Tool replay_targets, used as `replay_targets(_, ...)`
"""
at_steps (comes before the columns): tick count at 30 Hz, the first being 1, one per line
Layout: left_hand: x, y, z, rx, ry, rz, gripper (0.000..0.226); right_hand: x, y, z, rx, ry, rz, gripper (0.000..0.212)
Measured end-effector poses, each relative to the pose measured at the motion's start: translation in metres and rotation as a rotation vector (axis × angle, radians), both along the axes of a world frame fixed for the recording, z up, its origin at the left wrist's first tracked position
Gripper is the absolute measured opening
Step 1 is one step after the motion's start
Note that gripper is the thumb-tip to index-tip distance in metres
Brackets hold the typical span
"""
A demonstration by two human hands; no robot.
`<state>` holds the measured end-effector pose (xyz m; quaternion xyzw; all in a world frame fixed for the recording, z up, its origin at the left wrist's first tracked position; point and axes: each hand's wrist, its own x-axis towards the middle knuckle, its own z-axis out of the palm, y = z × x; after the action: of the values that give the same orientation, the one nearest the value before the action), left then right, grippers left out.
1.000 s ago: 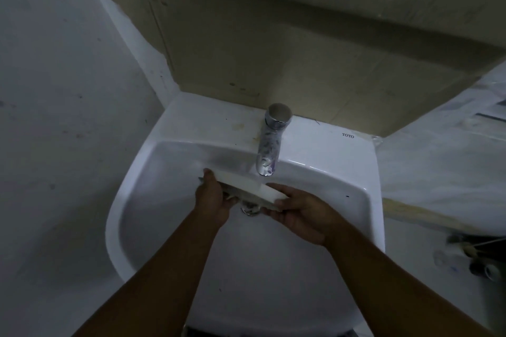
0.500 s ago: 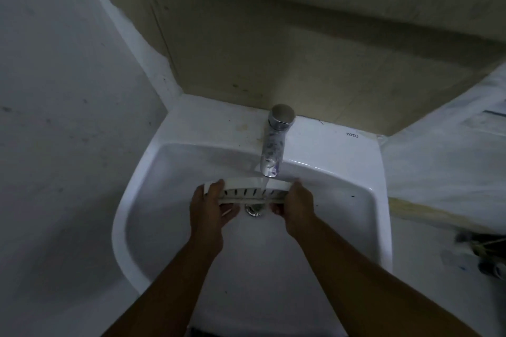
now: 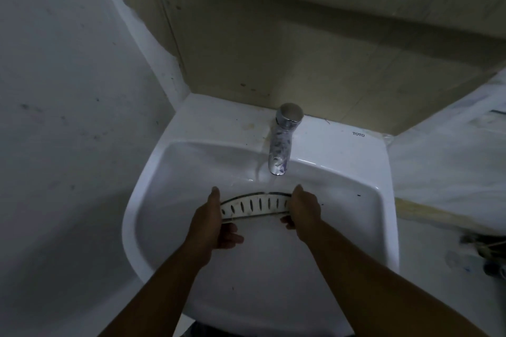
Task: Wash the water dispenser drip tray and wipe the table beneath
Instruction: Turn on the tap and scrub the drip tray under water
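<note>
The white drip tray (image 3: pixel 254 205), long and narrow with a row of dark slots, is held level over the basin of the white sink (image 3: pixel 377 216), just below the chrome faucet (image 3: pixel 282 142). My left hand (image 3: pixel 212 221) grips its left end, thumb on top and fingers curled underneath. My right hand (image 3: pixel 302 206) grips the right end the same way. The slotted face points up at the camera. Whether water runs from the spout is hard to tell in the dim light.
The sink stands in a corner between a pale wall (image 3: pixel 68 117) on the left and a beige panel (image 3: pixel 273 49) behind. A covered ledge (image 3: pixel 451 161) lies to the right, with dark clutter (image 3: pixel 487 249) on the floor below it.
The tray has turned from edge-on to its slotted face up and moved slightly toward me, away from the spout. Both hands shifted to grip its two ends.
</note>
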<state>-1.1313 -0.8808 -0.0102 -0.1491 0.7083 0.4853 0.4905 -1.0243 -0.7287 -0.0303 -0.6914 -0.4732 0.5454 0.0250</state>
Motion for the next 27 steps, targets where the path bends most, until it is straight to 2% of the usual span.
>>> replay_targets(2, -0.005, 0.001, 0.000, 0.017, -0.018, -0.006, 0.057, 0.002, -0.003, 0.000, 0.014, -0.010, 0.083, 0.042)
replay_targets(4, -0.007, 0.003, -0.004, 0.054, 0.019, -0.048, 0.045, 0.002, -0.004, -0.002, -0.072, 0.028, 0.075, 0.046)
replay_targets(6, -0.004, 0.005, -0.010, 0.103, 0.144, -0.140, 0.035, 0.001, -0.004, -0.004, -0.209, 0.105, 0.001, 0.067)
replay_targets(8, 0.002, 0.004, -0.011, 0.163, 0.239, -0.185, 0.030, 0.000, -0.003, -0.014, -0.227, 0.246, -0.139, 0.080)
replay_targets(10, 0.007, 0.001, -0.013, 0.215, 0.283, -0.209, 0.023, -0.001, -0.001, -0.021, -0.158, 0.347, -0.255, 0.070)
replay_targets(13, 0.012, -0.002, -0.010, 0.261, 0.422, -0.257, 0.012, -0.004, 0.001, -0.030, -0.094, 0.385, -0.330, 0.043)
replay_targets(17, 0.023, -0.002, 0.005, 0.288, 0.715, -0.317, 0.042, -0.008, 0.000, -0.027, -0.168, 0.328, -0.342, 0.030)
replay_targets(19, 0.024, -0.003, 0.012, 0.353, 0.777, -0.396, 0.057, -0.013, 0.000, -0.017, -0.258, 0.364, -0.367, 0.024)
replay_targets(21, 0.022, -0.008, 0.010, 0.414, 0.890, -0.531, 0.058, -0.016, 0.001, -0.010, -0.333, 0.416, -0.372, 0.026)
replay_targets(25, 0.019, -0.026, 0.001, 0.393, 1.181, -0.880, 0.055, -0.016, 0.010, -0.004, -0.478, 0.534, -0.368, 0.039)
replay_targets(27, 0.019, -0.034, -0.009, 0.374, 1.318, -1.091, 0.057, -0.016, 0.012, -0.004, -0.532, 0.511, -0.366, 0.038)
